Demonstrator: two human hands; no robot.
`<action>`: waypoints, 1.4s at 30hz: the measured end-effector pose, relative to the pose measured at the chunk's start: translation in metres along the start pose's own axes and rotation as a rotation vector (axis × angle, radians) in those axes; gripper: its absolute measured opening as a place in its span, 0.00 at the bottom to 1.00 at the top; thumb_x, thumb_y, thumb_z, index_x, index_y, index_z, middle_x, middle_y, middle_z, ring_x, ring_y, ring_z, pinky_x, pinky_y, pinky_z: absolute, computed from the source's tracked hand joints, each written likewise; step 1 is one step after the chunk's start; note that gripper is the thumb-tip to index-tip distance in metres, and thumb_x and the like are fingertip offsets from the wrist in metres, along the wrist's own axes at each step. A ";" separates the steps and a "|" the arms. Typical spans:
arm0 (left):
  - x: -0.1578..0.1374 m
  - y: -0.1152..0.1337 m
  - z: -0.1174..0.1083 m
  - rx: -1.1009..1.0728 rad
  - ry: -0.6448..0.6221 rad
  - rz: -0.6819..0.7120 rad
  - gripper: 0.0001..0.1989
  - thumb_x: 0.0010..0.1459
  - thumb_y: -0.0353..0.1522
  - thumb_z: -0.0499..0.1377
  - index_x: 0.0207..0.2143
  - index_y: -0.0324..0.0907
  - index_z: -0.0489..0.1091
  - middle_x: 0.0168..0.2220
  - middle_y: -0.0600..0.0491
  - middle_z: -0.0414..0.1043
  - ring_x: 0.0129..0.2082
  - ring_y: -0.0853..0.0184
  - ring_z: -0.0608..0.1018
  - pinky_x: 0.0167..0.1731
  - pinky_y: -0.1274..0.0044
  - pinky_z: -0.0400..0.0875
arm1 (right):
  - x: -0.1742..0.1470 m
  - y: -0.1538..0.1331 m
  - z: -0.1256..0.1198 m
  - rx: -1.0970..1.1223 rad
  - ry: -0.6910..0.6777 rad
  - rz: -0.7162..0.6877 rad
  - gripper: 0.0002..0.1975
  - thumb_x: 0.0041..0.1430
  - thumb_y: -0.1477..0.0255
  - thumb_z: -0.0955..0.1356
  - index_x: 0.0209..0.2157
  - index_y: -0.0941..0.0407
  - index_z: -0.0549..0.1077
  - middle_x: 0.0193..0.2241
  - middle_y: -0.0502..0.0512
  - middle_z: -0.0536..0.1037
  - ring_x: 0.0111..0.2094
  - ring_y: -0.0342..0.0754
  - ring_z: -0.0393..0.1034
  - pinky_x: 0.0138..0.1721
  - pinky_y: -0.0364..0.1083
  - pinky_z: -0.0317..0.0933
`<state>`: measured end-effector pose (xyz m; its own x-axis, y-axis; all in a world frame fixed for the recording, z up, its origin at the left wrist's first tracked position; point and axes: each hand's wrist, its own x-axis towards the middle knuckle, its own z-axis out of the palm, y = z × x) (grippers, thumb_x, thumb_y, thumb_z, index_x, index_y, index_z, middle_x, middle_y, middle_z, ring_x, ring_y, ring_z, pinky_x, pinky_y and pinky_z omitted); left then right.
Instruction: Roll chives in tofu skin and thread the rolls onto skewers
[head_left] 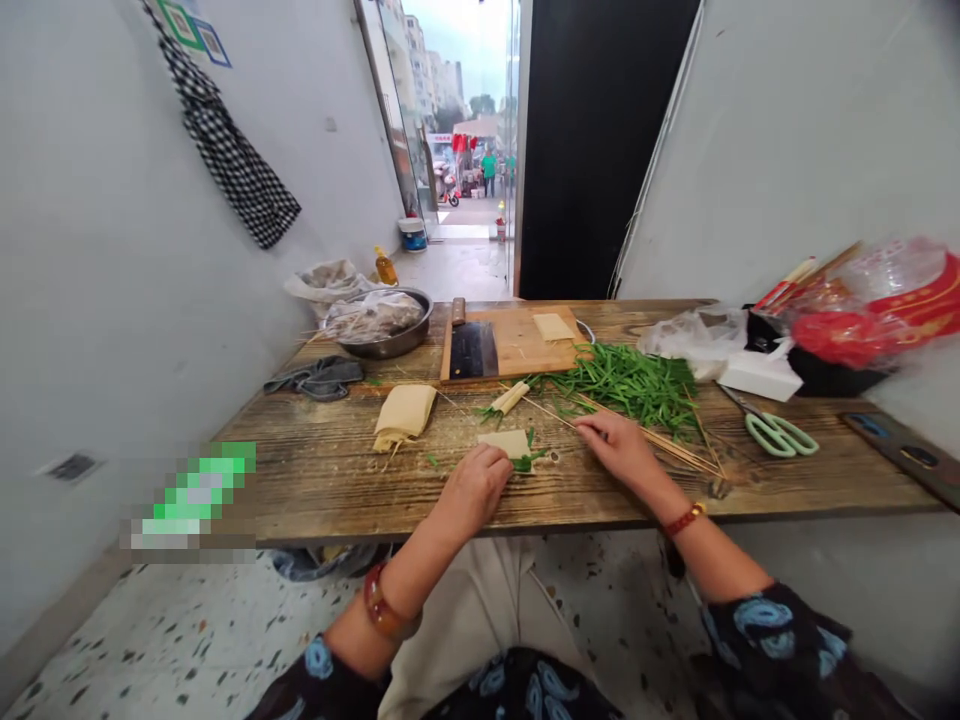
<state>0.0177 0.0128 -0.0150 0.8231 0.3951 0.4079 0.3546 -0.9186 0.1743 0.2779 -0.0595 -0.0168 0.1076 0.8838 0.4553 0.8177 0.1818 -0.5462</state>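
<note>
Below the table (315,510), well nearer the worker than the chopping board (517,350), a dark bag-lined bin (294,566) peeks out, contents mostly hidden; up top, in front of the board, the left hand (474,488) rests at a pale sheet (504,443) with green leaves (529,462) along its edge, fingers curled together, though whether they clamp it I can't tell; the right hand (616,448), nearer than the board's right corner, has its fingertips pinched on a thin skewer (551,411); just before the board, there lie pale rolls (511,398) stuffed with greens; right of the board, a white box (759,375) with tissue poking out, and beyond it a dark container (840,378) heaped with red and clear plastic (847,335); left of the board, a metal bowl (390,347) holding a plastic bag (379,313), its filling unclear; farther back, a bottle (385,267) of amber liquid; well behind the board, a pail (412,236), its inside hidden!
</note>
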 end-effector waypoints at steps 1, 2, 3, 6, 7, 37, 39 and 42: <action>0.000 0.000 0.001 -0.003 0.001 0.001 0.12 0.63 0.27 0.47 0.29 0.40 0.68 0.32 0.48 0.69 0.34 0.65 0.69 0.37 0.73 0.67 | 0.003 0.012 -0.008 -0.052 0.051 0.038 0.11 0.62 0.70 0.63 0.37 0.54 0.77 0.35 0.55 0.79 0.37 0.49 0.73 0.40 0.48 0.64; -0.001 -0.001 0.001 -0.002 0.000 -0.001 0.12 0.63 0.27 0.47 0.29 0.40 0.68 0.32 0.48 0.69 0.35 0.65 0.69 0.38 0.73 0.67 | 0.006 0.023 -0.015 -0.114 0.085 0.073 0.12 0.62 0.69 0.62 0.37 0.55 0.78 0.35 0.56 0.79 0.37 0.50 0.73 0.40 0.48 0.64; -0.001 -0.001 0.002 0.003 -0.003 -0.005 0.12 0.63 0.27 0.47 0.29 0.40 0.67 0.32 0.48 0.69 0.35 0.65 0.69 0.38 0.73 0.67 | 0.011 0.032 -0.021 -0.166 0.093 0.102 0.12 0.62 0.69 0.62 0.37 0.55 0.78 0.35 0.56 0.79 0.37 0.50 0.72 0.39 0.48 0.64; -0.002 0.000 0.003 0.028 -0.009 -0.017 0.12 0.63 0.27 0.48 0.29 0.40 0.67 0.32 0.49 0.69 0.35 0.65 0.69 0.38 0.73 0.67 | 0.025 0.045 -0.025 -0.284 -0.012 0.104 0.12 0.61 0.69 0.63 0.39 0.54 0.78 0.33 0.56 0.78 0.36 0.49 0.72 0.36 0.46 0.62; -0.002 0.000 0.002 0.034 -0.009 -0.017 0.12 0.63 0.27 0.48 0.29 0.40 0.67 0.32 0.49 0.69 0.35 0.65 0.69 0.38 0.73 0.67 | 0.029 0.045 -0.023 -0.321 -0.055 0.080 0.12 0.61 0.68 0.64 0.40 0.54 0.78 0.32 0.56 0.78 0.35 0.49 0.71 0.36 0.46 0.61; -0.007 0.012 0.002 0.199 -0.043 0.006 0.11 0.63 0.29 0.50 0.30 0.38 0.69 0.34 0.49 0.68 0.38 0.64 0.69 0.38 0.72 0.67 | 0.059 -0.069 0.075 0.172 -0.396 -0.098 0.08 0.54 0.74 0.65 0.28 0.58 0.77 0.27 0.54 0.79 0.29 0.45 0.70 0.32 0.43 0.60; -0.007 0.013 0.001 0.213 -0.040 0.017 0.11 0.63 0.29 0.50 0.30 0.39 0.69 0.34 0.49 0.68 0.39 0.64 0.69 0.38 0.71 0.67 | 0.061 -0.067 0.082 0.193 -0.462 -0.132 0.07 0.52 0.76 0.67 0.26 0.58 0.77 0.24 0.51 0.78 0.26 0.44 0.69 0.29 0.41 0.58; -0.006 0.013 -0.001 0.216 0.012 -0.003 0.10 0.62 0.30 0.52 0.29 0.40 0.70 0.39 0.48 0.69 0.42 0.61 0.68 0.41 0.68 0.66 | 0.063 -0.059 0.083 0.222 -0.535 -0.189 0.06 0.50 0.77 0.68 0.22 0.58 0.76 0.21 0.49 0.76 0.24 0.42 0.66 0.27 0.40 0.56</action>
<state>0.0169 -0.0010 -0.0141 0.8168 0.3967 0.4189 0.4449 -0.8953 -0.0198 0.1891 0.0218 -0.0141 -0.3745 0.9108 0.1737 0.6512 0.3917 -0.6500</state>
